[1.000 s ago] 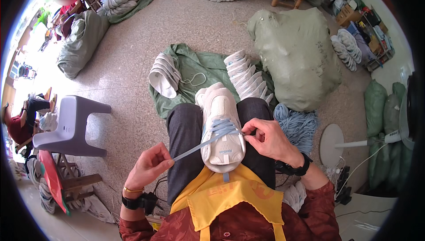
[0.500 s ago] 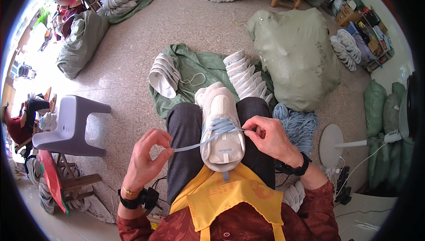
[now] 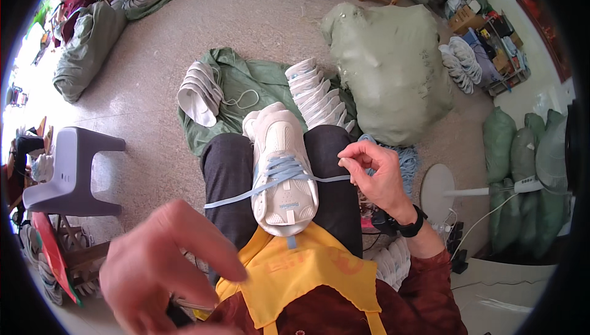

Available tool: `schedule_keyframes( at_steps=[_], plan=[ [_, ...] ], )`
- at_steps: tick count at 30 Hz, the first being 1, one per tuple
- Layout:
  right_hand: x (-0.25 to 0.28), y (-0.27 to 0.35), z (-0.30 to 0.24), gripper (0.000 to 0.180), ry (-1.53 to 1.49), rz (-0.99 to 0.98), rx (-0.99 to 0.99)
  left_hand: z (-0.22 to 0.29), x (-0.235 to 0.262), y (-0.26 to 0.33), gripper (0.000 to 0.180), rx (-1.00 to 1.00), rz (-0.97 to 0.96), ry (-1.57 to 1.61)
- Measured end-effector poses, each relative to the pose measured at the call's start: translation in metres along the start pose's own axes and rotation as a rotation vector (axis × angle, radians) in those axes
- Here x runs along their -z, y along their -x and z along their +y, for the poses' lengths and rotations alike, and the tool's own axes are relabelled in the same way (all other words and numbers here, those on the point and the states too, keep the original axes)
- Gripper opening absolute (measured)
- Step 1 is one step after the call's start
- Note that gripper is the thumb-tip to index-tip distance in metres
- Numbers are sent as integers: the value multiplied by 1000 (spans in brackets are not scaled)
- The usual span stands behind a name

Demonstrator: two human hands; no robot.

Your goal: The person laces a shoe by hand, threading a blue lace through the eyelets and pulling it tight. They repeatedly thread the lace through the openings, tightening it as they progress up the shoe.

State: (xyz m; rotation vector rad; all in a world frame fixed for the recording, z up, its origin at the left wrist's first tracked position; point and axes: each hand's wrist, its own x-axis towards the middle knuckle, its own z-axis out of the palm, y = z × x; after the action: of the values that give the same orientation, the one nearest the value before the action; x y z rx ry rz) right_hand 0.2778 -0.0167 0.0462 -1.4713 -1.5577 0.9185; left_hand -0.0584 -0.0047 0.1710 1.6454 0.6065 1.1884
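Head view, looking down on a seated person in dark trousers and a yellow apron [image 3: 307,273], on a speckled floor [image 3: 258,21] crowded with stock: a bulging pale green sack [image 3: 393,83] stands to the right of the knees, a flattened green sack [image 3: 246,86] lies ahead of them, and a grey plastic stool [image 3: 67,169] sits off to the left. Two nested stacks of white shoe parts rest on the flat sack, one at its left [image 3: 198,92] and one running down toward the right knee [image 3: 318,98]. A white sneaker [image 3: 281,166] lies along the person's lap between the thighs, toe pointing away, with a light blue lace [image 3: 279,178] crossed through its eyelets and drawn out taut to both sides. The right hand [image 3: 375,172], a black watch at its wrist, is raised just right of the shoe, thumb and forefinger pinching the right end of the lace. The left hand [image 3: 163,267] looms large and blurred at lower left, fingers curled loosely downward; the lace's left end runs toward it, but whether it grips that end cannot be told.
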Motion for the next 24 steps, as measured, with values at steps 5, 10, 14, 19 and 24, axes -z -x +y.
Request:
schedule_keyframes(
  at_steps=[5, 10, 14, 19, 24],
  plan=[
    [0, 8, 11, 8, -15, 6, -30, 21, 12, -30, 23, 3, -706, 131],
    [9, 19, -4, 15, -147, -85, 25, 31, 5, -32, 27, -15, -512, 28],
    [30, 31, -61, 30, -366, -154, 241, 40, 3, -27, 25, 52, -512, -56],
    [56, 22, -125, 47, -583, -408, 753, 43, 4, -26, 22, 108, -515, -42],
    [72, -6, -176, 18, -244, -774, 812, 49, -5, -22, 16, 117, -498, -94]
  ],
)
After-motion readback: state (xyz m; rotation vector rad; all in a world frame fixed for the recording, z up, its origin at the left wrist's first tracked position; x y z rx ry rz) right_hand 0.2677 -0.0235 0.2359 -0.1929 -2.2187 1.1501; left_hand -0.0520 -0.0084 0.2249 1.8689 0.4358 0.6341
